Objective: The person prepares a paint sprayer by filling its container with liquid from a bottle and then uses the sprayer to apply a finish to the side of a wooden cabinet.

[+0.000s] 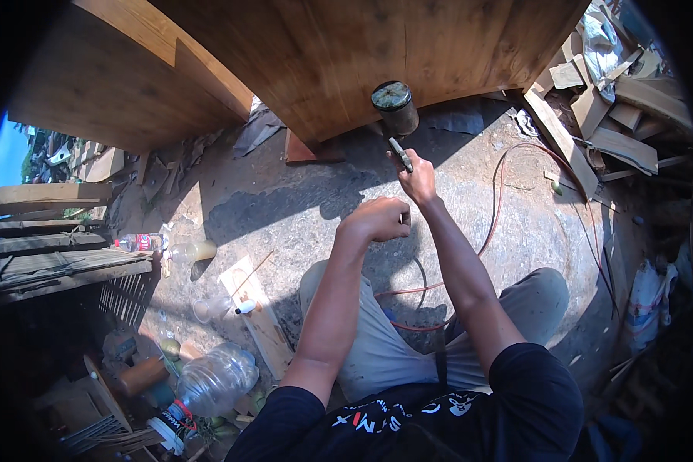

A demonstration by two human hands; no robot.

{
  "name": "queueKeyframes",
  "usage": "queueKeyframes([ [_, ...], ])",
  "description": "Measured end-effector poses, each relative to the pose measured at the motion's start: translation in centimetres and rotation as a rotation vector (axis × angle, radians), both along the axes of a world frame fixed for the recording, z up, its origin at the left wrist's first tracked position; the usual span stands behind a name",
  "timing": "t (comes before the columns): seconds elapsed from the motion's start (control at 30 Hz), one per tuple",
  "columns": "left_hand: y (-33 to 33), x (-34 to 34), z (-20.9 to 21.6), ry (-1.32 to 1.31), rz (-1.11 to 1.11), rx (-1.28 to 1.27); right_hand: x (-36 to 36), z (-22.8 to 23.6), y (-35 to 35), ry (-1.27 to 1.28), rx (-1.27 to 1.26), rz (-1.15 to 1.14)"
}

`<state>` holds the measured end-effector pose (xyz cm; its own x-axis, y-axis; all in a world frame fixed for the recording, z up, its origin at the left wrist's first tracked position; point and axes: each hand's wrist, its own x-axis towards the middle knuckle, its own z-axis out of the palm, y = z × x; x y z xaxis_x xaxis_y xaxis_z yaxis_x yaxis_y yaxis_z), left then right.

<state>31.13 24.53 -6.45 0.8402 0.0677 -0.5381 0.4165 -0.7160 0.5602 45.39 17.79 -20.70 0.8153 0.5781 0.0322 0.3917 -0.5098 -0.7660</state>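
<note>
My right hand [418, 182] is wrapped round the handle of a spray gun [400, 152]. A dark round paint cup [399, 115] with a stained lid sits on the gun, in front of a large brown wooden panel [316, 61]. The gun's nozzle is hidden by the cup. My left hand [379, 219] hovers over the ground to the left of my right wrist. Its fingers are curled in, and I see nothing in them. A thin reddish hose [494, 212] loops over the ground past my right forearm.
Another wooden panel [123, 77] stands at the far left. Scrap boards [616, 115] are heaped at the far right. A plastic bottle [140, 242], a jar of cloudy liquid [193, 252], a flat board [258, 312] and a large clear jug [217, 377] lie on my left.
</note>
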Motion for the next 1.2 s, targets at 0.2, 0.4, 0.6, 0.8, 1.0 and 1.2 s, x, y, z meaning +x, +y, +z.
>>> queueKeyframes([
  [0.2,-1.3,0.4,0.5,0.039,-0.028,0.004,-1.5,-3.4,-0.5,0.095,0.115,0.014],
  [0.4,-2.0,0.1,0.6,0.033,-0.051,0.006,-0.4,-5.4,-0.2,0.177,0.208,-0.187],
  [0.6,-3.2,0.4,1.4,0.016,-0.054,0.022,5.8,-6.5,-3.1,0.226,0.355,-0.446],
  [0.8,-5.4,2.0,2.6,0.055,-0.070,0.066,13.4,-6.8,-7.1,0.173,0.409,-0.630],
  [1.0,-7.8,3.2,3.7,0.001,-0.076,0.060,20.8,-7.6,-11.7,0.145,0.352,-0.724],
  [1.2,-9.0,4.2,4.4,0.078,-0.078,0.042,27.4,-7.5,-15.8,0.152,0.319,-0.822],
])
